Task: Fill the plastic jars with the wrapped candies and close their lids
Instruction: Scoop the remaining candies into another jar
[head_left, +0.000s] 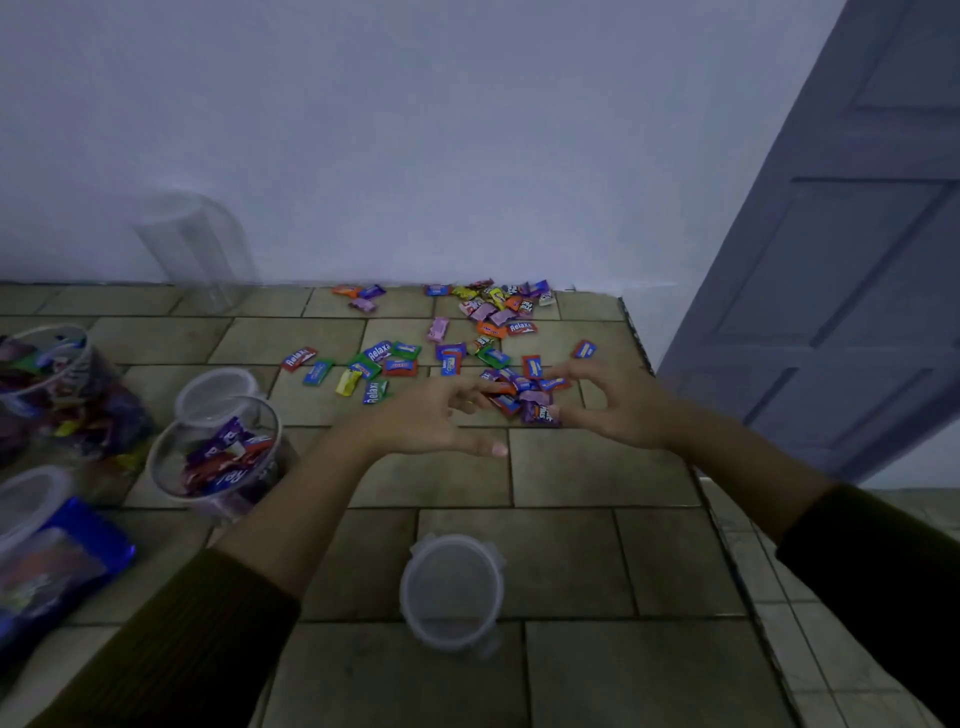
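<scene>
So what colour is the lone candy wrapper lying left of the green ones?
Yellow: the yellow candy shows best in the head view, the only one.

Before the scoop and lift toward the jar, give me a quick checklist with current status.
1. Candies between both hands: ok; left hand and right hand flank a small candy cluster.
2. Firm grip on candies: cannot tell; fingers only cupped around them.
3. Receiving jar open: ok; half-filled jar has no lid on.
4. Room in that jar: ok.
5. Lid within reach: ok; lid lies near the person on the tiled counter.
6. Loose candies remaining: not ok, many left.
</scene>
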